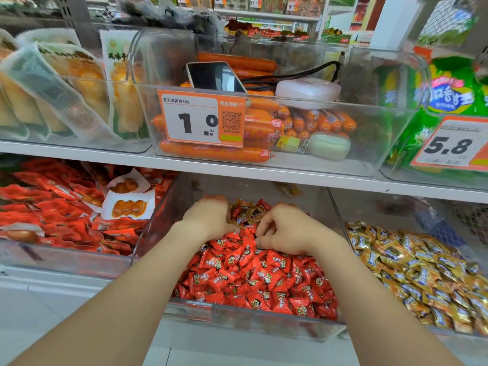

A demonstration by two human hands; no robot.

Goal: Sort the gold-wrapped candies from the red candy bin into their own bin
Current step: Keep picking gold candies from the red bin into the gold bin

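Red candy bin (pixel 264 317): the front half holds red candies (pixel 253 276) only. Further in, the left hand (pixel 208 216) and right hand (pixel 286 229) sit knuckles-up on the pile with fingers curled downward (whether either grips a candy cannot be told). The gold-wrapped candies (pixel 244 211) lie heaped between the two hands, just beyond the fingertips, with no common long axis. The right hand is judged nearer the gold candy bin (pixel 383 210), which adjoins on the right.

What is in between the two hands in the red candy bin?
In the head view, a little bunch of gold-wrapped candies lies between the left hand and the right hand, with red candies mixed in.
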